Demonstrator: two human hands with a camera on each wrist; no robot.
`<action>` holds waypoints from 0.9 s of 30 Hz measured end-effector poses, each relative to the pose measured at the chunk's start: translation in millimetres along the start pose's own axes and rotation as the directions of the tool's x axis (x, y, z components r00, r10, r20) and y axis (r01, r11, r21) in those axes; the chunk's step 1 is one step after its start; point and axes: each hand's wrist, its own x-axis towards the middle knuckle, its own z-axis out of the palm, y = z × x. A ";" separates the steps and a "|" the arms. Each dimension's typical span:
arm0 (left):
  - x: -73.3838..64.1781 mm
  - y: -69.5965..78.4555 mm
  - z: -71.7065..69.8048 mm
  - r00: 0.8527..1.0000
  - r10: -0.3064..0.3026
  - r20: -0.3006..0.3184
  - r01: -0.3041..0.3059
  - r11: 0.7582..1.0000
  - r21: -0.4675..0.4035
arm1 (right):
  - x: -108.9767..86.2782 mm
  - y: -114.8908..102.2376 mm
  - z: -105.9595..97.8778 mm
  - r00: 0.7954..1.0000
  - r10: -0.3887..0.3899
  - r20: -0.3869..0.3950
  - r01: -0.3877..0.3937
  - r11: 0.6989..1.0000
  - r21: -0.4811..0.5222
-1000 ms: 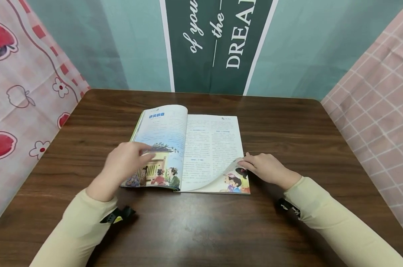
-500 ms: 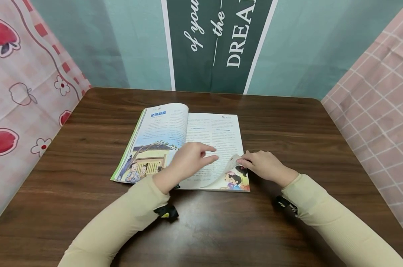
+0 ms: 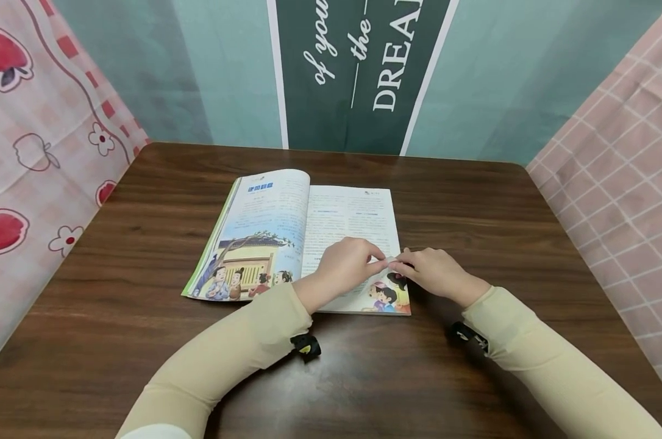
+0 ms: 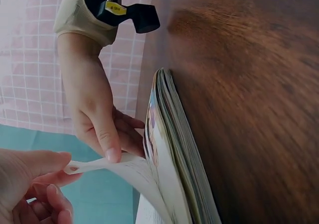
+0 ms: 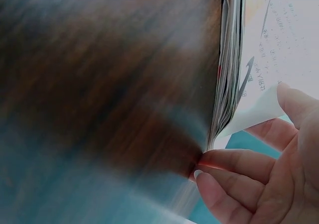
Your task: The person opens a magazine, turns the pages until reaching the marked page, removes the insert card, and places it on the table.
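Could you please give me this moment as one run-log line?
left hand: pinches lifted page | right hand: pinches same page | book: open on table

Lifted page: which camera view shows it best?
The left wrist view: the lifted page curves up side-on, with the left hand and right hand pinching it. The head view shows it small, partly hidden by the hands; the right wrist view shows only part, at the right hand.

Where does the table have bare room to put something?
Bare tabletop lies left of the magazine, right of it beyond the right hand, and, narrower, between it and the green backdrop. Crowded: the magazine's right edge, where that hand and the left hand hold a page.
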 end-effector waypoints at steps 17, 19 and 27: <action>3.7 -2.7 -4.1 0.997 -0.024 -0.070 0.026 0.999 0.023 | -3.7 4.5 -0.3 0.997 0.033 0.064 -0.034 0.999 0.009; 1.4 -7.8 -7.8 0.996 -0.040 -0.074 0.041 0.999 0.002 | -4.8 6.2 -1.2 0.993 0.055 0.100 -0.058 0.998 0.026; -17.8 -36.8 -30.4 0.989 -0.102 -0.109 0.090 0.990 -0.112 | -7.2 9.1 -5.5 0.985 0.066 0.161 -0.075 0.996 0.053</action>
